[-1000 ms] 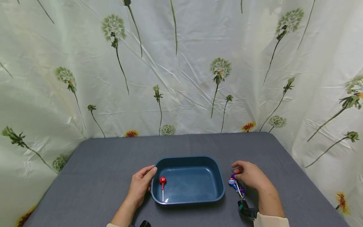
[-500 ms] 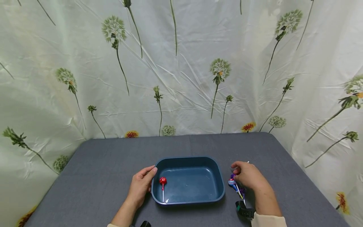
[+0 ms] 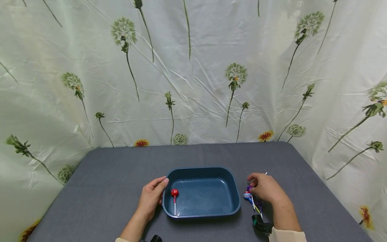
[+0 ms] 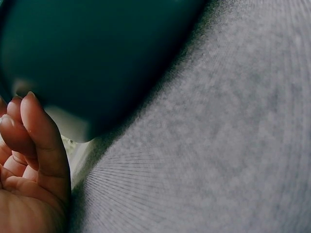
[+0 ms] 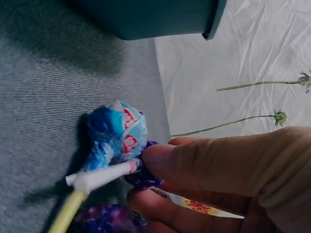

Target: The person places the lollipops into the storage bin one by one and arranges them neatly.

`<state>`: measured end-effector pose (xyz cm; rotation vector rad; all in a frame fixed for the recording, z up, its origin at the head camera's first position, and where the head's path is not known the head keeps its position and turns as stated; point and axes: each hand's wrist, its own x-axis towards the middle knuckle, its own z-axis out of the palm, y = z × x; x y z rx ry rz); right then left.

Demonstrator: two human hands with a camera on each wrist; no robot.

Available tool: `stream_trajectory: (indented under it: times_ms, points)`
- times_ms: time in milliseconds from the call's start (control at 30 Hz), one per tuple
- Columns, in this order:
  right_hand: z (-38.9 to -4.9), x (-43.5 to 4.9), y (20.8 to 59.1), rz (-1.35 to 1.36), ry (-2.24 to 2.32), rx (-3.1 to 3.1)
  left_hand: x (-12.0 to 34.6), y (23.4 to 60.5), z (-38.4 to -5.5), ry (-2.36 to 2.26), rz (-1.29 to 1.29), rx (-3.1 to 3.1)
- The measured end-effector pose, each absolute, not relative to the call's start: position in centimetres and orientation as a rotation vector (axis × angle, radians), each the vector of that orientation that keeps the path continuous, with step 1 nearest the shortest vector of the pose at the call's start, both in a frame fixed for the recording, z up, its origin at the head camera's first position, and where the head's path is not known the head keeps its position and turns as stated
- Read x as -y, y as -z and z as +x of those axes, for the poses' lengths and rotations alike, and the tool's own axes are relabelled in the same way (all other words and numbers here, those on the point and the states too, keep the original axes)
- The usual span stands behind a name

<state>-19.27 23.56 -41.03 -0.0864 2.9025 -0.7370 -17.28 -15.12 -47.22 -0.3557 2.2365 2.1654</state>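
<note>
A blue rectangular tray (image 3: 201, 203) sits on the grey table, with a red-wrapped lollipop (image 3: 174, 192) lying inside near its left wall. My left hand (image 3: 149, 196) grips the tray's left edge, thumb at the rim. Right of the tray, my right hand (image 3: 266, 188) pinches a purple-wrapped lollipop (image 5: 148, 180) between thumb and fingers. Against it lies a blue-wrapped lollipop (image 5: 118, 127). A second, dark purple wrapper (image 5: 107, 219) shows lower in the right wrist view. Sticks cross there, so which belongs to which lollipop is hard to tell.
Grey cloth covers the table (image 3: 121, 168). A white curtain (image 3: 193, 84) with dandelion prints hangs behind it and along the sides. A white stick end (image 3: 266, 173) pokes out behind the right hand. A dark strap (image 3: 262, 224) is at the right wrist.
My right wrist has shifted slightly left, and a white stick end now shows behind that hand. The left hand and tray stay essentially in place.
</note>
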Motion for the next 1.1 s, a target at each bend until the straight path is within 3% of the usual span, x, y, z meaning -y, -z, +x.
stream_trajectory:
  times_ms: [733, 1100]
  points:
    - [-17.9, -22.3, 37.6, -0.133, 1.0, -2.934, 15.2, 47.5, -17.3, -2.195, -0.349, -2.205]
    - [-17.1, -17.1, 36.8, -0.312, 1.267, -2.878, 15.2, 47.4, -17.4, -2.188, -0.305, -2.217]
